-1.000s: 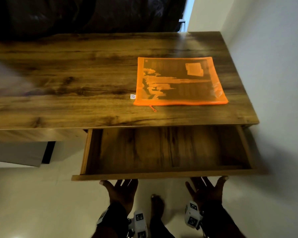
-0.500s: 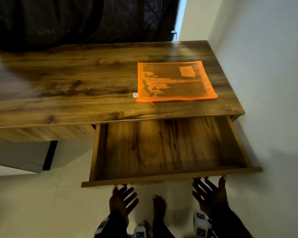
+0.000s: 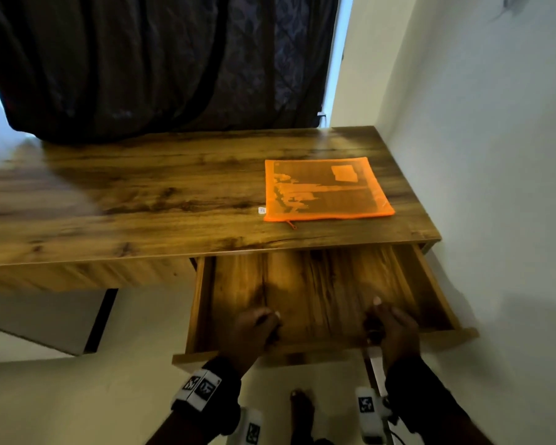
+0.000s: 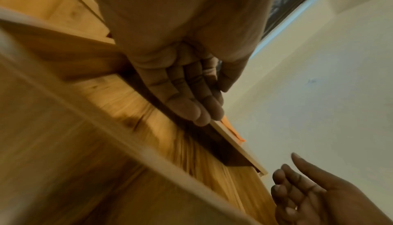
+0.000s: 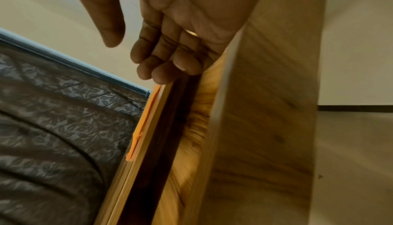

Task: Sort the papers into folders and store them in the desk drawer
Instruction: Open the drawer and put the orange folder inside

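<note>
An orange mesh zip folder (image 3: pixel 328 191) with papers showing through lies flat at the desk's (image 3: pixel 142 200) right end. Its edge shows as an orange sliver (image 4: pixel 231 131) in the left wrist view and as an orange strip (image 5: pixel 144 122) in the right wrist view. Below it the wooden drawer (image 3: pixel 318 284) stands pulled out with nothing inside. My left hand (image 3: pixel 257 329) hovers over the drawer's near left part, fingers (image 4: pixel 187 90) relaxed and holding nothing. My right hand (image 3: pixel 392 326) hovers over the near right part, fingers (image 5: pixel 170 52) loosely bent, also holding nothing.
A white wall (image 3: pixel 495 187) runs close along the desk's right side. A dark patterned curtain (image 3: pixel 158 59) hangs behind the desk. A small white tag (image 3: pixel 262 210) lies left of the folder. My bare foot (image 3: pixel 300 409) stands on the pale floor below the drawer front.
Both hands have come up from under the drawer front, palms turned over, and now hover above the drawer's near part. The drawer stays out and the folder has not moved.
</note>
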A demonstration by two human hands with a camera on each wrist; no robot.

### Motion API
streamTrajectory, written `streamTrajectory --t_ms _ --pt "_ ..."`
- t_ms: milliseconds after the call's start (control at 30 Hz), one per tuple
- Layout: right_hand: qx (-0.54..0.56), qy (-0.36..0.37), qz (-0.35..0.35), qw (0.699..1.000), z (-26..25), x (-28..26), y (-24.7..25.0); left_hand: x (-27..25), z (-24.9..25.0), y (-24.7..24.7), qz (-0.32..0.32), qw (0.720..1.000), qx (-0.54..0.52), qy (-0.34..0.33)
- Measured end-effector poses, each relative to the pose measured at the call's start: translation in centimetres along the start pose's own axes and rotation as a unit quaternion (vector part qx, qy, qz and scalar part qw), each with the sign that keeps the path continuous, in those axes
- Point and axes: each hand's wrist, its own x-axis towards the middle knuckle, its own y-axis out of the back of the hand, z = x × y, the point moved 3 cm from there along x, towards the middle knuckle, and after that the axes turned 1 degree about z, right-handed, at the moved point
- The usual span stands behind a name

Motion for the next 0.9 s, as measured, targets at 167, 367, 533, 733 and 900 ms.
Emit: streamTrajectory --t_ms 167,367,533,733,900 --pt "-0.066 0.025 0.001 0.997 -3.5 7.1 -2.7 6.7 4.4 1.0 0.028 0.999 0.022 -0.016" --pt "-0.252 0.105 0.050 0.961 -9.4 18.5 -4.9 15.4 9.9 3.4 0.107 0.966 0.230 -0.041" --pt "-0.355 0.076 0.111 0.925 -12.6 25.8 -5.8 22.9 11.3 4.8 0.118 0.939 0.324 0.001" --pt "-0.444 0.045 0.062 0.893 -13.1 30.6 -7.2 27.2 12.1 4.4 0.099 0.919 0.381 0.029" --pt "-0.497 0.058 0.009 0.866 -12.8 32.4 -7.7 28.8 11.4 4.1 0.104 0.920 0.374 0.055"
